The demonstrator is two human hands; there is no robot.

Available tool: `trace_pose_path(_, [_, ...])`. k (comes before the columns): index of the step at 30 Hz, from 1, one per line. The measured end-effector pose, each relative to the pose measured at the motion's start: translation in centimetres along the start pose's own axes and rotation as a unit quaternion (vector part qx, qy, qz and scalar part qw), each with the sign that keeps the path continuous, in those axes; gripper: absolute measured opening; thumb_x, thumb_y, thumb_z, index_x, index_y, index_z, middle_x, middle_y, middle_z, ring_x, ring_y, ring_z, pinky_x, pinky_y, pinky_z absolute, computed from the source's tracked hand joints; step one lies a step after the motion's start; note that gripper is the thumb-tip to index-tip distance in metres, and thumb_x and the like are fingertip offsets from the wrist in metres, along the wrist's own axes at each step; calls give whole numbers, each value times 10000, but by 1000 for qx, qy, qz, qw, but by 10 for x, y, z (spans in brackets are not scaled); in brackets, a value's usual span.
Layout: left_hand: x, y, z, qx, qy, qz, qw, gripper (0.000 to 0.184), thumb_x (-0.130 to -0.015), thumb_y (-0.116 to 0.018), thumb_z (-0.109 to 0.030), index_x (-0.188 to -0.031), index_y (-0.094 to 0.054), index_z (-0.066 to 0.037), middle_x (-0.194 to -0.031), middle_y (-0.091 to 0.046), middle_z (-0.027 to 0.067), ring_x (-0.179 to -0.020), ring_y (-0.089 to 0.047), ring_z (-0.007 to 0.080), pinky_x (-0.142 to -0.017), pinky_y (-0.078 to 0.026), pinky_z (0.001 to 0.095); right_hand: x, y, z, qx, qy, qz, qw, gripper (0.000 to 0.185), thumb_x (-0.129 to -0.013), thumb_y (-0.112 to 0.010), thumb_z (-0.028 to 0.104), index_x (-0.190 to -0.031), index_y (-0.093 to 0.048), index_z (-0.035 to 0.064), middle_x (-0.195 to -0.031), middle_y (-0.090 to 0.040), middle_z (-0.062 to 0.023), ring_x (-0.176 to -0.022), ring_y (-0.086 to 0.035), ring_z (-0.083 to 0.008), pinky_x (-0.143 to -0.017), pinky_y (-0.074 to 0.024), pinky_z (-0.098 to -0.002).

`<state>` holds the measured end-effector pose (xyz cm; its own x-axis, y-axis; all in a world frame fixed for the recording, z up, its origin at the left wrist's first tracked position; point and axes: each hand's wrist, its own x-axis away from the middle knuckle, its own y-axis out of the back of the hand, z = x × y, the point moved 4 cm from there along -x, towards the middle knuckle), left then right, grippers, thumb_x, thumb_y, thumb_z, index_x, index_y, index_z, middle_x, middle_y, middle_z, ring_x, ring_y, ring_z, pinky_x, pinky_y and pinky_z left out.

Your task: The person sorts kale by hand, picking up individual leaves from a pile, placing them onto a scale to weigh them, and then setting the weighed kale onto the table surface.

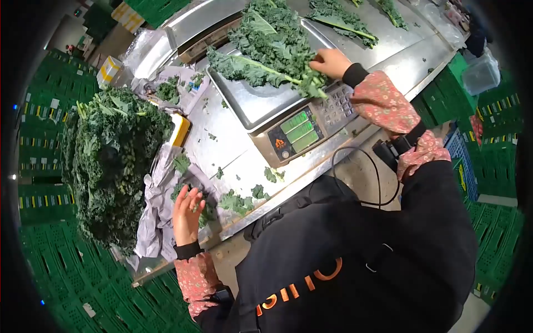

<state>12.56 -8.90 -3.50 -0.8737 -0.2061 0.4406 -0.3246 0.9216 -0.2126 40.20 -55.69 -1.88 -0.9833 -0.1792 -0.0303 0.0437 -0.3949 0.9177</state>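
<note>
A bunch of curly kale (pixel 266 41) lies across the metal tray (pixel 250 108) of a weighing scale, stems toward the keypad. At those stems my right hand (pixel 331 62) is closed, its fingertips pressed on the kale's edge. The scale's display (pixel 300 131) glows green, with digits too small to read. My left hand (pixel 187 213) hovers at the front left of the table with fingers apart, holding nothing, beside loose kale scraps (pixel 236 203). Left of it rises a large pile of kale (pixel 111 161) by crumpled pale plastic (pixel 158 202).
More kale leaves (pixel 347 23) lie on the metal table (pixel 388 53) behind the scale. A yellow object (pixel 180 130) sits beside the big pile. A black cable (pixel 379 183) loops at the front edge. Green crates (pixel 50 100) stand around; a clear container (pixel 481 73) is at right.
</note>
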Motion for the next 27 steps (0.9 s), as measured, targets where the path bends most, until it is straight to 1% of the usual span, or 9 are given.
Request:
trace_pose_path(8, [-1, -4, 9, 6, 12, 22, 1000, 440, -880, -540, -169, -1271, -400, -24, -1110, -566, 99, -978, -557, 185, -842, -452, 335, -12, -4, 13, 47, -85, -15, 995, 386, -737, -546, 396, -901, -673, 70, -950, -646, -170, -908, -584, -374, -837, -464, -426])
trace_pose_path(10, [-2, -1, 12, 6, 20, 10, 1000, 430, -879, -540, -163, -1265, -410, -28, -1106, -569, 96, -975, -557, 184, -841, -451, 336, -1, 14, 25, 127, -72, -66, 987, 286, -777, -523, 289, -905, -647, 65, -905, -645, -175, -897, -593, -368, -787, -477, -442])
trace_pose_path(12, [-2, 4, 15, 18, 20, 16, 1000, 420, -882, -537, -160, -1261, -416, -28, -1106, -571, 92, -974, -557, 181, -841, -451, 331, 7, 31, 27, 246, 9, -209, 947, 196, -801, -499, 188, -912, -597, 60, -827, -639, -162, -874, -601, -365, -711, -481, -464])
trace_pose_path(13, [-2, 7, 17, 18, 24, 8, 1000, 424, -883, -535, -157, -1267, -412, -28, -1107, -571, 91, -975, -556, 180, -841, -450, 328, 8, 36, 23, 251, -7, -197, 948, 131, -813, -477, 125, -898, -552, 60, -768, -628, -144, -831, -615, -342, -634, -474, -471])
trace_pose_path(14, [-2, 11, 19, 16, 28, -1, 999, 428, -883, -533, -155, -1273, -408, -29, -1108, -571, 89, -975, -556, 180, -841, -449, 325, 6, 43, 16, 247, -33, -165, 954, 146, -825, -496, 210, -888, -517, 81, -710, -611, -152, -690, -609, -341, -598, -463, -481])
trace_pose_path(16, [-2, 14, 20, 18, 30, -3, 999, 435, -884, -531, -157, -1280, -403, -30, -1110, -571, 88, -979, -555, 179, -845, -447, 324, 10, 60, 17, 269, -38, -136, 953, 150, -816, -489, 169, -917, -528, 65, -771, -632, -157, -728, -628, -343, -605, -484, -456])
trace_pose_path(20, [-4, 19, 25, 37, 29, 6, 999, 452, -888, -526, -161, -1299, -390, -32, -1114, -571, 85, -986, -554, 176, -856, -443, 326, 13, 91, 3, 204, -89, -238, 945, 266, -885, -440, 323, -941, -520, 76, -789, -629, -203, -763, -607, -407, -643, -465, -515])
trace_pose_path(23, [-4, 17, 24, 27, 34, -4, 999, 449, -890, -523, -165, -1297, -392, -30, -1114, -572, 87, -989, -554, 173, -859, -442, 327, 7, 98, -15, 170, -77, -301, 935, 290, -874, -465, 318, -978, -550, 61, -789, -622, -207, -764, -618, -357, -661, -475, -454])
trace_pose_path(27, [-9, 20, 29, -25, -13, -48, 998, 416, -889, -526, -140, -1275, -421, -25, -1128, -558, 93, -957, -552, 171, -830, -442, 302, 9, 97, 1, -78, 29, -277, 957, 293, -876, -486, 303, -1006, -565, 53, -730, -583, -70, -693, -559, -179, -580, -429, -307])
